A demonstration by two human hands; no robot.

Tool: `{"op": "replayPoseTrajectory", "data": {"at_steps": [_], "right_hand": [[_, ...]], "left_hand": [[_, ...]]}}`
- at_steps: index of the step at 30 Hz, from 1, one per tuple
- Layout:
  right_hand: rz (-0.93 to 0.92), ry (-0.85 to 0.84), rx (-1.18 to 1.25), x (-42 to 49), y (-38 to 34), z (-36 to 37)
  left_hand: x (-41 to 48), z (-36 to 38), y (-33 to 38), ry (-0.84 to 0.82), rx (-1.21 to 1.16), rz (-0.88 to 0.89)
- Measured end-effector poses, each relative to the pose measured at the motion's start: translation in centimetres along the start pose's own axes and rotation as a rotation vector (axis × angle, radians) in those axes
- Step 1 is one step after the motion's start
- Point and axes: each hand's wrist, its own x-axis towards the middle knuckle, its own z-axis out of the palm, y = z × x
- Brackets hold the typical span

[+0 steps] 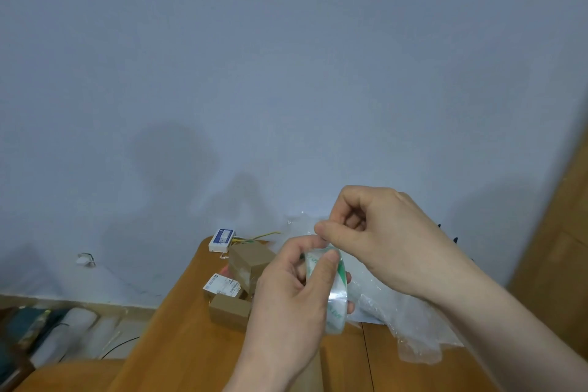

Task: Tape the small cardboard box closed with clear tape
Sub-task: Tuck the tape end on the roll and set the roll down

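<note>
My left hand grips a roll of clear tape with green print, held upright above the wooden table. My right hand is just above the roll, thumb and forefinger pinched at its top edge. Whether a tape end sits between those fingers is unclear. Small brown cardboard boxes lie on the table left of my hands: one near box, a taller one behind it, and one with a white label between them.
Crumpled bubble wrap covers the table to the right, under my right arm. A white and blue small box with yellow wires sits at the table's far edge by the wall. Rolled items lie on the floor at left.
</note>
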Motion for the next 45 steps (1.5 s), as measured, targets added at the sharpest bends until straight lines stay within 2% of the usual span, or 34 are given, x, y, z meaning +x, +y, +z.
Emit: {"op": "replayPoseTrajectory", "data": {"at_steps": [4,7,11,18,26,38,45], "right_hand": [[-0.033,-0.012,-0.012,0.3,-0.2,-0.6],[-0.077,-0.081,-0.021,0.5,-0.4,-1.1],[-0.176,-0.161,-0.152,0.7,-0.8,-1.6],[-0.197,-0.343,-0.351,0.8,-2.1,-3.3],[-0.205,-0.391,-0.475,0.8,-2.6,-3.1],[-0.268,-0.416,-0.536,0.1,-2.9,-3.6],[-0.175,-0.464,-0.304,1.3,-1.9,-4.1]], "left_hand": [[0.0,-0.1,0.5,-0.017,-0.001,-0.014],[-0.3,-0.2,0.8,-0.032,0.000,-0.028],[-0.4,-0.3,1.2,-0.039,-0.007,-0.042],[-0.7,-0.8,1.3,-0.036,0.015,-0.027],[-1.1,-0.8,0.9,-0.036,0.077,-0.028],[-2.0,-0.7,1.3,-0.060,0.190,-0.001],[-2.7,-0.5,1.6,-0.073,0.218,-0.008]]}}
